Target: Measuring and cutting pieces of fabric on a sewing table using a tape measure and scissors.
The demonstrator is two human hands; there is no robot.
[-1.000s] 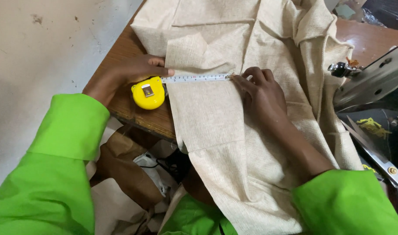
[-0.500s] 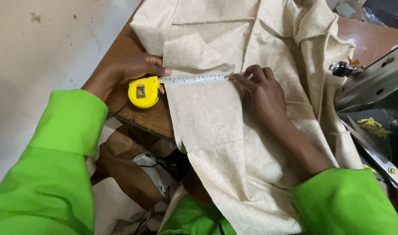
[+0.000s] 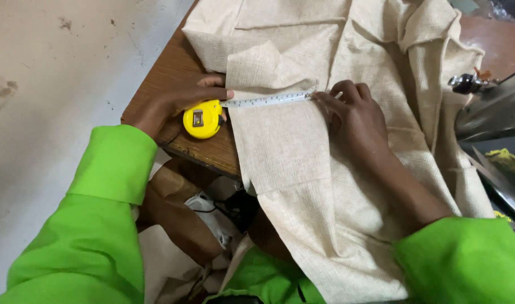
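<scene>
A beige woven cloth (image 3: pixel 302 169) lies over a brown wooden table (image 3: pixel 173 62) and hangs off its near edge. My left hand (image 3: pixel 178 98) holds a round yellow tape measure case (image 3: pixel 202 119) at the cloth's left edge. The white tape (image 3: pixel 268 100) runs from the case to the right across a folded strip of the cloth. My right hand (image 3: pixel 353 118) presses the tape's far end down on the cloth with its fingertips. Both of my sleeves are bright green.
A sewing machine (image 3: pixel 488 107) stands at the right edge of the table, with yellow thread (image 3: pixel 502 155) beside it. A grey concrete floor (image 3: pixel 55 73) is on the left. Below the table edge are paper scraps and a white object (image 3: pixel 209 211).
The yellow case and my left hand have shifted slightly up and right along the table edge. My right hand stays on the tape's end.
</scene>
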